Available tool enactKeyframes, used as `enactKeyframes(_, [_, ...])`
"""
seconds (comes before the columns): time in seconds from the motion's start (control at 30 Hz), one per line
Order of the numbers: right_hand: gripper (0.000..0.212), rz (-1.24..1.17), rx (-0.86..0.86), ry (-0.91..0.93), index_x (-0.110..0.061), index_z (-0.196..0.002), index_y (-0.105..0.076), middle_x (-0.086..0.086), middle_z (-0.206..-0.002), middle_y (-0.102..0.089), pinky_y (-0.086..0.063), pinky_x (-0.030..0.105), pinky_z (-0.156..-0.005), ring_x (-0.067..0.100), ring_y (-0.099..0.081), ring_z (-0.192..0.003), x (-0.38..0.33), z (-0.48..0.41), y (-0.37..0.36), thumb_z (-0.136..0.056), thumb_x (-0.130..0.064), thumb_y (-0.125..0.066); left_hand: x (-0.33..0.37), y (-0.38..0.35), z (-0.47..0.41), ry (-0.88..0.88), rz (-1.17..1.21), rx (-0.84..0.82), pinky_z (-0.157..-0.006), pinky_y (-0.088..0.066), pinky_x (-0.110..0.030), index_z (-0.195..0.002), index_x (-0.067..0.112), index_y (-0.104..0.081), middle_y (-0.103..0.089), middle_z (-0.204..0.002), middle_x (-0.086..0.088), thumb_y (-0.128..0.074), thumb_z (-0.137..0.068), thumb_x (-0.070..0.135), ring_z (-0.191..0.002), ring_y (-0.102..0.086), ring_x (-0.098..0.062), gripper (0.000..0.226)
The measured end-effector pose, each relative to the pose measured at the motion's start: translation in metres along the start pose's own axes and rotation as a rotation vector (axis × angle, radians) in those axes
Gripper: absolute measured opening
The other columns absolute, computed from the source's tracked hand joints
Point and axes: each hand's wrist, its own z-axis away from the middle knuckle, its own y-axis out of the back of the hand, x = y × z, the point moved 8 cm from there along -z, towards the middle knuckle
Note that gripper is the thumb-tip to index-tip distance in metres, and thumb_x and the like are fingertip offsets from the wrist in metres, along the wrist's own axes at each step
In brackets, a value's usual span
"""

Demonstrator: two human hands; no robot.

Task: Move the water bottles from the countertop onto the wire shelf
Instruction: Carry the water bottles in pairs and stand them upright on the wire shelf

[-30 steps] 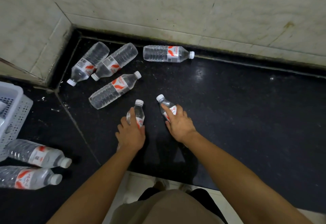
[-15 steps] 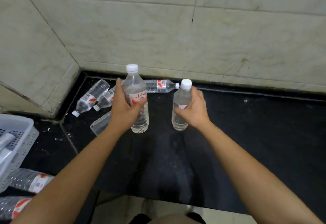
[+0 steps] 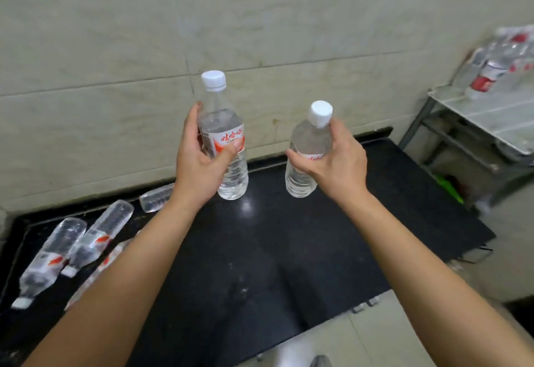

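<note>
My left hand [image 3: 199, 161] grips a clear water bottle [image 3: 224, 123] with a white cap and a red-and-white label, held upright above the black countertop [image 3: 289, 251]. My right hand [image 3: 335, 164] grips a second upright water bottle [image 3: 309, 147] around its middle. Several more bottles lie on their sides at the countertop's left end, among them one [image 3: 52, 254], another [image 3: 101, 230] and one by the wall [image 3: 156, 197]. The wire shelf [image 3: 491, 112] stands at the right, blurred, with several bottles [image 3: 502, 63] on its top level.
A pale tiled wall [image 3: 260, 34] runs behind the countertop. A green object [image 3: 449, 189] lies on the floor under the shelf. The countertop's right end stops short of the shelf's frame.
Both hands have lifted their bottles higher above the countertop. The view has swung to the right, bringing the wire shelf into sight and pushing the white basket out of frame.
</note>
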Motion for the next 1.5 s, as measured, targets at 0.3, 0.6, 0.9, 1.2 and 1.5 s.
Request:
enactKeyframes(0.3, [0.074,0.090,0.248,-0.125,-0.019,-0.129,-0.057,0.000,-0.116,-0.067,-0.050,0.039,-0.085,0.026,-0.063,-0.109,0.106,0.020,0.188,-0.071,-0.058,-0.081,0.072,-0.194,0.054,-0.036,0.102,-0.233,-0.108,-0.047,-0.026,-0.153,0.018,-0.030,-0.051,-0.147,-0.003,-0.080,-0.082,0.005,-0.127,-0.057,-0.009,0.088])
enactKeyframes(0.6, [0.058,0.036,0.352,-0.268,-0.033,-0.114,-0.065,-0.010,-0.095,-0.075,-0.057,0.038,-0.086,0.014,-0.071,-0.093,0.277,0.052,0.374,-0.061,-0.054,-0.075,0.116,-0.428,0.133,-0.052,0.149,-0.427,-0.106,-0.049,-0.029,-0.153,0.021,-0.032,-0.056,-0.143,-0.002,-0.080,-0.079,0.000,-0.122,-0.062,-0.007,0.091])
enactKeyframes(0.9, [0.055,0.057,0.436,-0.357,-0.037,-0.111,-0.067,-0.014,-0.093,-0.074,-0.056,0.033,-0.080,0.011,-0.069,-0.090,0.396,0.028,0.490,-0.059,-0.054,-0.075,0.136,-0.608,0.153,-0.054,0.220,-0.541,-0.097,-0.051,-0.020,-0.146,0.024,-0.037,-0.059,-0.129,0.016,-0.078,-0.078,-0.006,-0.118,-0.063,-0.004,0.084])
enactKeyframes(1.2, [0.049,0.075,0.446,-0.394,-0.036,-0.105,-0.068,-0.013,-0.089,-0.075,-0.057,0.033,-0.078,0.009,-0.070,-0.086,0.511,-0.075,0.504,-0.059,-0.051,-0.076,0.088,-0.751,0.068,-0.080,0.231,-0.547,-0.103,-0.052,-0.035,-0.140,0.014,-0.046,-0.060,-0.135,-0.005,-0.086,-0.073,0.000,-0.120,-0.063,-0.015,0.079])
enactKeyframes(1.5, [0.040,0.028,0.449,-0.338,-0.030,-0.101,-0.069,-0.014,-0.089,-0.074,-0.056,0.026,-0.080,-0.001,-0.069,-0.084,0.583,-0.235,0.547,-0.065,-0.036,-0.085,0.074,-0.889,-0.061,-0.120,0.155,-0.516,-0.104,-0.051,-0.040,-0.127,0.032,-0.055,-0.063,-0.127,0.008,-0.096,-0.060,0.024,-0.119,-0.061,-0.010,0.079])
